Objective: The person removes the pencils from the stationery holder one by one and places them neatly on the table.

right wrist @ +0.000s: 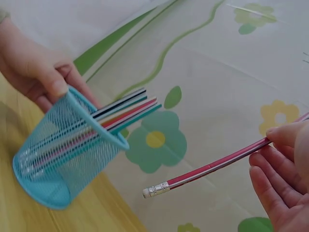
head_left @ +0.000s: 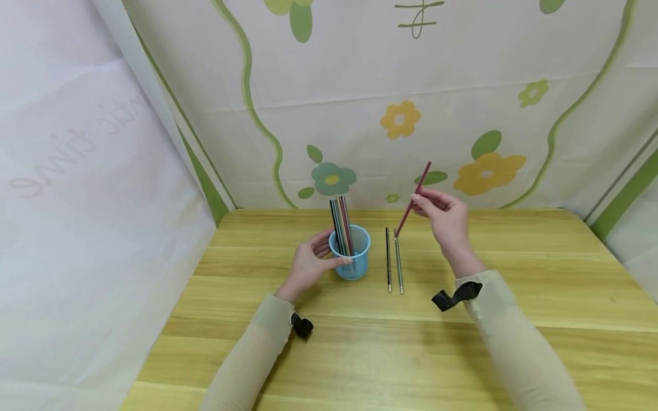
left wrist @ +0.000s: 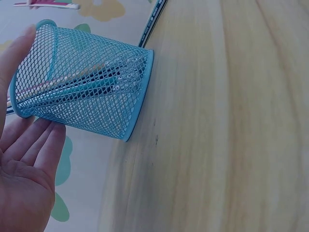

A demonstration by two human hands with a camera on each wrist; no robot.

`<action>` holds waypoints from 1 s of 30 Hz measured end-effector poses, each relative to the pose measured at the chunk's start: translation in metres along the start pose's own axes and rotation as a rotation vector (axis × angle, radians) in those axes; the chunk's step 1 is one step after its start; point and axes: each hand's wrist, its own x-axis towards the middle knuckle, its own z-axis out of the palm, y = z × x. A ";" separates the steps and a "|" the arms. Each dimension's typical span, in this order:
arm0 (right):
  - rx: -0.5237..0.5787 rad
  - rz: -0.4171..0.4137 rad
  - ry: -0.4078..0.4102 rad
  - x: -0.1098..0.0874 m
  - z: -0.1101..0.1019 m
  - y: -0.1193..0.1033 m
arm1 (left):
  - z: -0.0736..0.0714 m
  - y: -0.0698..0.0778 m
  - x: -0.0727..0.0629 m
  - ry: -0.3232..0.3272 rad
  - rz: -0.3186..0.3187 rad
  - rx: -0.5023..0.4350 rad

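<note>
A blue mesh pencil cup (head_left: 361, 266) stands upright on the table, with several pencils (head_left: 337, 220) leaning inside it toward its left side. My left hand (head_left: 307, 265) grips the cup from the left, thumb on the near side and fingers on the far side. To the right of the cup, my right hand (head_left: 448, 224) pinches a red pencil (right wrist: 212, 167) between thumb and fingers, raised and slanted. Its silver-banded eraser end points down toward the table. A dark pencil (head_left: 388, 260) and a green pencil (head_left: 398, 267) lie side by side between the cup and my right hand.
The wooden table (head_left: 360, 365) ends at the back against a white cloth (head_left: 339, 131) printed with flowers. Another white cloth (head_left: 92, 228) hangs at the left. Each wrist wears a black strap mount, such as the right one (head_left: 457, 295).
</note>
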 end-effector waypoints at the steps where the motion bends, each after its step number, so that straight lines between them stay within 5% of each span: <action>1: -0.014 0.005 0.002 0.000 -0.003 0.001 | 0.000 -0.001 0.000 -0.001 0.001 0.002; 30: -0.220 0.275 -0.091 -0.005 -0.047 0.049 | 0.000 0.000 0.000 0.004 0.015 0.026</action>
